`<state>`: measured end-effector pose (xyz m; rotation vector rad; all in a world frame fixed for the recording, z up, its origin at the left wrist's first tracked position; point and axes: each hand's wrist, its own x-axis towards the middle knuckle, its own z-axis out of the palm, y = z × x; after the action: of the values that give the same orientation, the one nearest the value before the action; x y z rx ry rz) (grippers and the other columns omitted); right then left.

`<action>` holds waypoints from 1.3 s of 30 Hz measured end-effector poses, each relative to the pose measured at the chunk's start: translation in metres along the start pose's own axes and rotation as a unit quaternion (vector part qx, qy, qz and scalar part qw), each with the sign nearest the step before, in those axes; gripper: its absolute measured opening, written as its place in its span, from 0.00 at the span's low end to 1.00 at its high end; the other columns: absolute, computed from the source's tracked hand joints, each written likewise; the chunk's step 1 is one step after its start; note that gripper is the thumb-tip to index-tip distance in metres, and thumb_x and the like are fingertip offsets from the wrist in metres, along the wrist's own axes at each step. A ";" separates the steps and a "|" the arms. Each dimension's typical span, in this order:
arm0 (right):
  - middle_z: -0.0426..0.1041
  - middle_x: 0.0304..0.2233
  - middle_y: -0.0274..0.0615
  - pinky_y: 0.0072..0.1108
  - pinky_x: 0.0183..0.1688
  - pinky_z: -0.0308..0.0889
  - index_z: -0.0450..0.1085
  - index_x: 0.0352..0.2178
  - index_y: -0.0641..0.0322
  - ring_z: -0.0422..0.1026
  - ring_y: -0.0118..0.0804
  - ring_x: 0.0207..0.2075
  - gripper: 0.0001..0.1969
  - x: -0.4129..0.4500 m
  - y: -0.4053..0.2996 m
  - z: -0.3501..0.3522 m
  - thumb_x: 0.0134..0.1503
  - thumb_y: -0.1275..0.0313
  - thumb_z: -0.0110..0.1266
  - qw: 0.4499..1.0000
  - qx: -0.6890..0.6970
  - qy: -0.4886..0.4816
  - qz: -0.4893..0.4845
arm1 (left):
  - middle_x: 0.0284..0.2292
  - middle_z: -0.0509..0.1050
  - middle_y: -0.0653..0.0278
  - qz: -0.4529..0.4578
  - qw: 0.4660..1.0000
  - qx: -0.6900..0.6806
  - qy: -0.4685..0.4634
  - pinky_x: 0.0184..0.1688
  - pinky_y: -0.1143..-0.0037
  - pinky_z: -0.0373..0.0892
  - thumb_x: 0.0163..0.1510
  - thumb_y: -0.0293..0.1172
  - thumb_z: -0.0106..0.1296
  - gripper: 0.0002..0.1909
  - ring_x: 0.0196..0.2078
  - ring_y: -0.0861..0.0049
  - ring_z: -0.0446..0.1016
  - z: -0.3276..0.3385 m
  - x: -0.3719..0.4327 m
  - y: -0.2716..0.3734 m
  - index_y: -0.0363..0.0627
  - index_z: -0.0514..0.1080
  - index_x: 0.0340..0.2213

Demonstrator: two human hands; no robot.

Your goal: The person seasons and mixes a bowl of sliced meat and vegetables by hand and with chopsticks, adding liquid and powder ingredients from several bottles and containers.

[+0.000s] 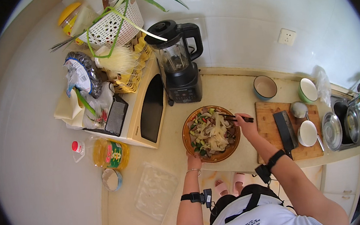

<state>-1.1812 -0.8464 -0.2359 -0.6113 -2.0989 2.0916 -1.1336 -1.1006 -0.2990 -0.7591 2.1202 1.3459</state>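
A large brown bowl (187,141) stands near the counter's front edge, filled with a mix of sliced meat, green vegetable pieces, red chili bits and wide pale noodles (216,133). My right hand (245,125) holds a pair of dark chopsticks (231,117) over the bowl's right side, their tips at the food. At the bowl's lower left rim is my left hand (194,161), its fingers against the rim; how far they reach under it is hidden.
Right of the bowl, a wooden cutting board (264,114) bears a cleaver (286,131), a ladle (298,109) and a white bowl (307,133). A blender (181,76) stands behind. Leftward are a loaded microwave oven (149,115), an oil jug (112,153) and a clear plastic tray (155,194).
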 end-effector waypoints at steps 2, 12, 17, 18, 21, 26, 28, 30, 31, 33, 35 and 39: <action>0.73 0.30 0.43 0.19 0.32 0.68 0.70 0.35 0.70 0.72 0.30 0.28 0.11 0.019 0.008 0.007 0.54 0.71 0.50 0.996 0.070 -0.009 0.057 | 0.39 0.69 0.53 0.003 0.999 -0.041 0.002 0.21 0.75 0.71 0.58 0.31 0.32 0.28 0.26 0.66 0.74 0.002 -0.001 0.000 0.51 0.36 0.57; 0.75 0.31 0.39 0.19 0.37 0.66 0.74 0.32 0.64 0.71 0.27 0.31 0.09 -0.005 -0.050 -0.004 0.51 0.71 0.54 0.920 -0.154 -0.360 -0.024 | 0.32 0.70 0.52 0.017 0.999 0.033 0.007 0.23 0.72 0.72 0.57 0.30 0.33 0.28 0.27 0.66 0.73 -0.003 0.003 -0.006 0.46 0.36 0.56; 0.75 0.27 0.39 0.19 0.37 0.66 0.74 0.32 0.63 0.72 0.28 0.31 0.08 -0.016 -0.074 -0.019 0.50 0.71 0.55 0.910 -0.159 -0.361 -0.131 | 0.28 0.72 0.45 0.036 0.999 0.006 0.017 0.25 0.70 0.68 0.55 0.28 0.34 0.32 0.25 0.63 0.73 0.002 0.012 -0.013 0.36 0.32 0.56; 0.75 0.26 0.38 0.19 0.35 0.66 0.74 0.32 0.63 0.71 0.27 0.29 0.08 -0.015 -0.082 -0.016 0.50 0.71 0.55 0.927 -0.181 -0.307 -0.118 | 0.28 0.72 0.45 0.035 0.999 0.005 0.019 0.25 0.70 0.68 0.55 0.28 0.34 0.32 0.25 0.63 0.73 0.003 0.019 -0.023 0.36 0.32 0.56; 0.74 0.23 0.37 0.18 0.28 0.64 0.74 0.31 0.64 0.68 0.25 0.23 0.08 0.004 -0.076 0.001 0.50 0.71 0.55 0.951 -0.187 -0.232 -0.084 | 0.31 0.71 0.44 0.070 0.997 -0.015 0.005 0.27 0.70 0.68 0.55 0.28 0.34 0.32 0.27 0.62 0.73 0.006 0.037 -0.041 0.38 0.33 0.56; 0.73 0.23 0.37 0.19 0.25 0.62 0.74 0.31 0.63 0.66 0.25 0.22 0.08 0.027 -0.032 0.048 0.51 0.71 0.55 0.975 -0.120 -0.185 -0.036 | 0.32 0.71 0.42 0.084 0.996 0.003 0.026 0.29 0.69 0.68 0.55 0.28 0.33 0.33 0.29 0.61 0.72 0.009 0.031 -0.036 0.38 0.32 0.57; 0.73 0.25 0.38 0.19 0.27 0.63 0.74 0.30 0.63 0.67 0.25 0.24 0.08 0.024 -0.029 0.060 0.51 0.70 0.55 0.976 -0.077 -0.201 -0.016 | 0.33 0.71 0.41 0.047 0.999 0.011 0.002 0.30 0.69 0.68 0.55 0.28 0.33 0.33 0.30 0.60 0.72 0.005 0.009 -0.010 0.36 0.31 0.57; 0.74 0.28 0.41 0.21 0.32 0.65 0.74 0.30 0.62 0.70 0.29 0.28 0.08 0.009 -0.052 0.066 0.49 0.69 0.56 0.941 -0.145 -0.306 -0.005 | 0.35 0.70 0.40 0.013 1.000 0.018 -0.017 0.31 0.68 0.68 0.55 0.29 0.33 0.34 0.32 0.59 0.73 -0.002 -0.003 0.004 0.35 0.29 0.57; 0.74 0.28 0.41 0.21 0.32 0.65 0.74 0.30 0.62 0.70 0.29 0.28 0.08 0.007 -0.054 0.063 0.49 0.69 0.56 0.941 -0.146 -0.306 -0.005 | 0.36 0.70 0.39 0.015 0.999 0.031 -0.017 0.33 0.68 0.69 0.55 0.29 0.33 0.35 0.33 0.58 0.72 -0.003 -0.005 0.007 0.35 0.28 0.56; 0.75 0.29 0.43 0.23 0.38 0.66 0.74 0.29 0.62 0.72 0.34 0.32 0.08 0.004 -0.058 0.054 0.47 0.70 0.57 0.866 -0.183 -0.424 -0.193 | 0.37 0.70 0.38 0.017 0.999 0.043 -0.016 0.34 0.68 0.69 0.55 0.29 0.33 0.35 0.34 0.57 0.72 -0.002 -0.001 0.003 0.34 0.27 0.56; 0.74 0.26 0.42 0.24 0.35 0.64 0.74 0.29 0.62 0.69 0.35 0.29 0.06 -0.008 -0.078 0.051 0.48 0.74 0.56 0.842 -0.193 -0.441 -0.242 | 0.38 0.69 0.38 0.041 0.998 0.048 0.022 0.35 0.69 0.70 0.55 0.29 0.33 0.35 0.35 0.57 0.72 -0.002 0.013 -0.016 0.34 0.27 0.56; 0.73 0.25 0.42 0.26 0.34 0.64 0.74 0.29 0.62 0.69 0.41 0.29 0.07 -0.016 -0.101 0.023 0.45 0.75 0.58 0.753 -0.292 -0.448 -0.383 | 0.39 0.69 0.39 0.032 0.998 0.050 0.006 0.38 0.69 0.70 0.55 0.29 0.33 0.36 0.36 0.57 0.72 0.001 0.011 -0.009 0.34 0.26 0.56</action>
<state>-1.1953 -0.8698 -0.1351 1.3253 -2.7038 1.2609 -1.1356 -1.1044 -0.3127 -0.6660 2.2200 1.2601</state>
